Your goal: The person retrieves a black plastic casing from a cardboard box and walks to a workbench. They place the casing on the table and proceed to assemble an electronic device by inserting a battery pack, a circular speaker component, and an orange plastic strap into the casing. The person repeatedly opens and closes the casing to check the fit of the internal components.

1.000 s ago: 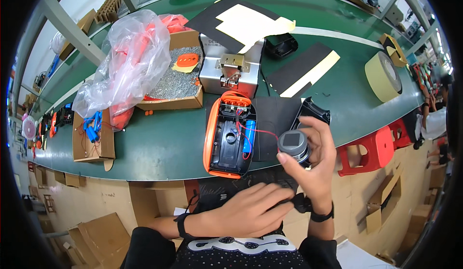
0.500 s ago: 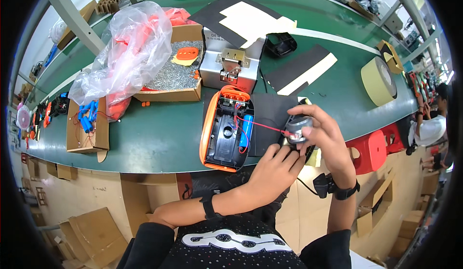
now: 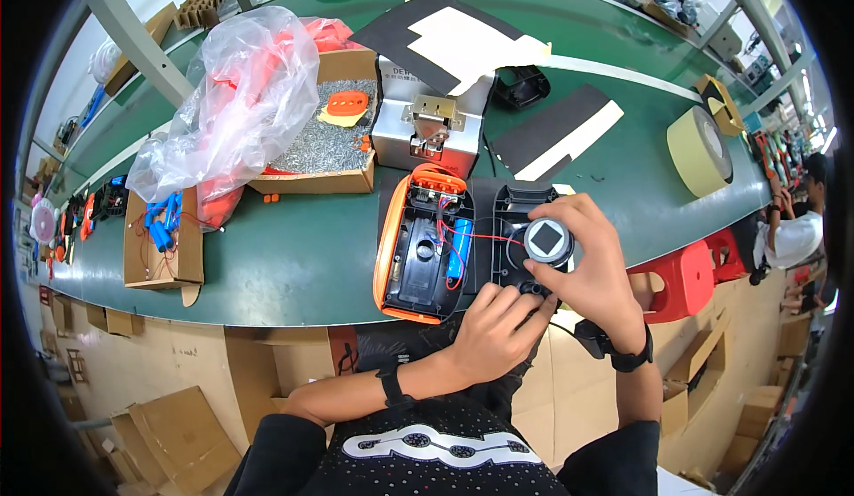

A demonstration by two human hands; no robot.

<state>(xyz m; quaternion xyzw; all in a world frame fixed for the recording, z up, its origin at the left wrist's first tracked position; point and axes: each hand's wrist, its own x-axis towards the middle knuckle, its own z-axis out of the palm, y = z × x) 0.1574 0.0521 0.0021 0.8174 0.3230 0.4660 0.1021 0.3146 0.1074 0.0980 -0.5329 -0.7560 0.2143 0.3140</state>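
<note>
My right hand [image 3: 594, 269] pinches a round silver speaker [image 3: 535, 229] by its rim, with a black square on its upturned face. It is held over the right side of a black plastic housing half [image 3: 525, 195]. The curled fingers of my left hand [image 3: 496, 334] grip the near end of that half; their tips are partly hidden. To the left lies an orange-rimmed black housing half [image 3: 388, 269], inner side up, with a blue battery cell [image 3: 460, 249] and a small circuit board inside. A red wire [image 3: 492, 236] runs from it to the speaker.
Behind the housing stands a silver metal dispenser [image 3: 391, 127]. Left of it are a carton of screws [image 3: 356, 180], a clear plastic bag [image 3: 213, 109] and a box of blue cells [image 3: 187, 260]. Black foam sheets [image 3: 560, 127] and a tape roll [image 3: 689, 153] lie to the right.
My right hand has turned the speaker so its flat face with the black square points up. The black housing half beneath now lies flatter and shows more of its inside.
</note>
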